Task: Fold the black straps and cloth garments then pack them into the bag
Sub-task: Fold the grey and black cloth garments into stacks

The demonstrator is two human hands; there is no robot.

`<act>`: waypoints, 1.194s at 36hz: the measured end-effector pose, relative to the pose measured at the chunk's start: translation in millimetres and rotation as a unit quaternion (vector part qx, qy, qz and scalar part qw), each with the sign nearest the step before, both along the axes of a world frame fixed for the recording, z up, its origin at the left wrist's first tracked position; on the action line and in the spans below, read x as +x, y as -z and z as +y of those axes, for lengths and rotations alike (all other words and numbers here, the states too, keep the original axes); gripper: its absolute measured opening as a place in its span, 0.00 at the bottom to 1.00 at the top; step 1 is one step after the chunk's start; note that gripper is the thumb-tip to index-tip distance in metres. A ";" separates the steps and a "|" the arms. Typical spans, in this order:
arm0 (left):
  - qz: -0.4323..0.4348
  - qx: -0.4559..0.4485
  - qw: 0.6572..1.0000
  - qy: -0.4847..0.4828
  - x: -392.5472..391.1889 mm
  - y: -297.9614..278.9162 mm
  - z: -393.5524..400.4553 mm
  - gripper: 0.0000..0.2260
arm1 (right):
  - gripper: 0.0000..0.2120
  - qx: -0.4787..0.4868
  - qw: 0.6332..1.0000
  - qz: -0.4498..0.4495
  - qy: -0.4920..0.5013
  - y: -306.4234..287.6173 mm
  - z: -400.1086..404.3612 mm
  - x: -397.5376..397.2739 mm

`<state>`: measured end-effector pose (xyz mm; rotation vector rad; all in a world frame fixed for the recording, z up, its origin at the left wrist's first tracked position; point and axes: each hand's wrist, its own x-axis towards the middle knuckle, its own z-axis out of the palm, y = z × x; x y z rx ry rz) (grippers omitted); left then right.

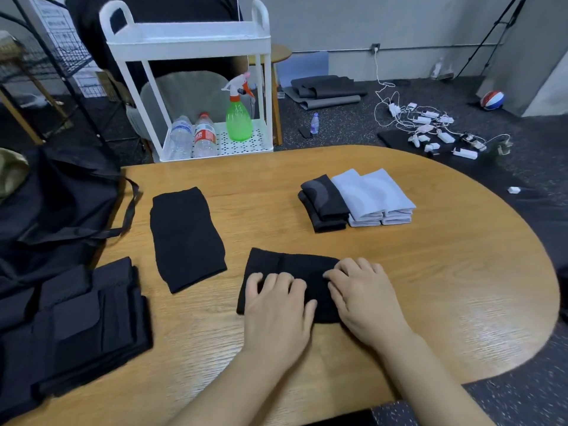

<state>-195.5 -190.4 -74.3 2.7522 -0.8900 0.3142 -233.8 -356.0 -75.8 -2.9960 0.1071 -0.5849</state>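
Observation:
A folded black cloth lies on the wooden table in front of me. My left hand presses flat on its left half, and my right hand rests on its right end with the fingers slightly bent. A second black cloth lies spread out to the left. Folded black and pale grey garments are stacked at the far right. The black bag slumps at the table's left edge, one strap trailing onto the wood. A pile of black straps and cloth lies at the near left.
Behind the table stands a white cart holding two water bottles and a green spray bottle. Chargers and cables litter the dark floor at the right, beside a ball and rolled mats.

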 end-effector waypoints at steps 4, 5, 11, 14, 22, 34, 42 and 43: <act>-0.027 -0.006 0.997 0.065 10.6 4.9 10.9 0.14 | 0.16 -0.003 1.000 -0.017 0.016 2.8 7.8 -17.9; -0.034 -0.005 0.996 0.082 13.9 6.0 14.2 0.13 | 0.16 -0.003 1.000 -0.019 0.020 2.8 10.7 -22.2; -0.044 0.016 0.987 0.152 29.6 7.9 29.3 0.09 | 0.18 -0.004 0.999 -0.029 0.043 4.7 30.7 -40.5; -0.050 0.033 0.982 0.178 36.9 6.2 35.0 0.09 | 0.19 -0.009 0.998 -0.036 0.056 7.4 40.8 -44.8; -0.080 0.053 0.970 0.222 45.0 -0.3 46.0 0.11 | 0.19 0.010 0.997 -0.052 0.060 8.3 60.6 -53.0; 0.019 -0.059 0.991 0.122 -6.3 11.0 70.8 0.10 | 0.19 0.100 0.994 0.046 -0.019 12.2 28.8 -56.6; 0.037 -0.089 0.983 0.157 -7.1 3.9 81.3 0.10 | 0.20 0.133 0.991 0.030 -0.016 6.2 34.3 -66.8; 0.044 -0.087 0.981 0.167 -10.3 2.7 80.5 0.13 | 0.20 0.143 0.989 0.027 -0.021 3.1 35.6 -68.1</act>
